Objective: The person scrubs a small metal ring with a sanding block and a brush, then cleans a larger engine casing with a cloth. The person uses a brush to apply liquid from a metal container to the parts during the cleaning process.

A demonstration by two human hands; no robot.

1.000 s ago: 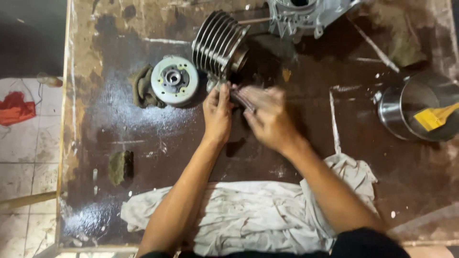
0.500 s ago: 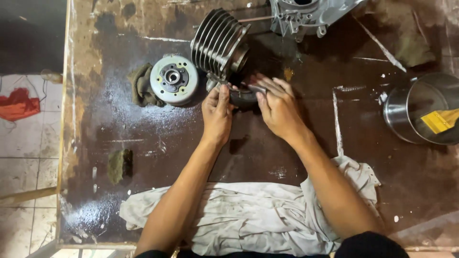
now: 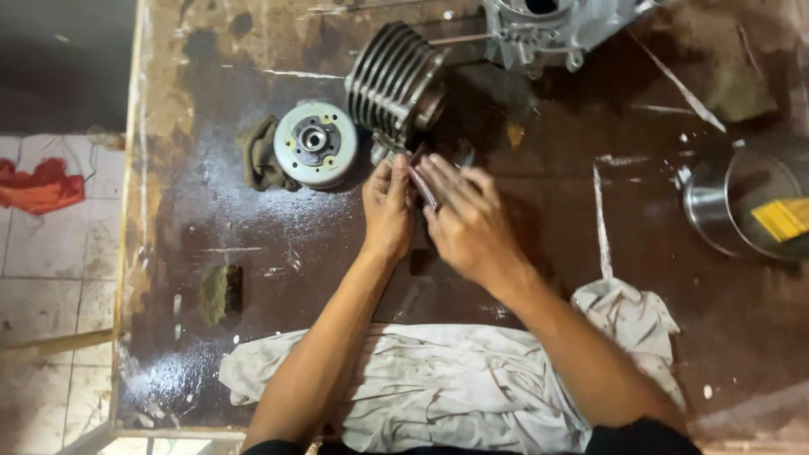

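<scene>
My left hand and my right hand meet over a small dark metal part on the worn brown table; both grip it, and my fingers hide most of it. Just beyond my fingertips lies a finned metal engine cylinder on its side. A round silver flywheel lies flat to the left of my left hand, with a dirty brown rag beside it.
A grey engine casing sits at the far edge. At the right stands a steel pot with a yellow brush in it. A white cloth covers the near edge. A green sponge lies at the left.
My right hand has swung left and closer to my left hand, now covering the small part that showed between them half a second ago. The view has shifted slightly.
</scene>
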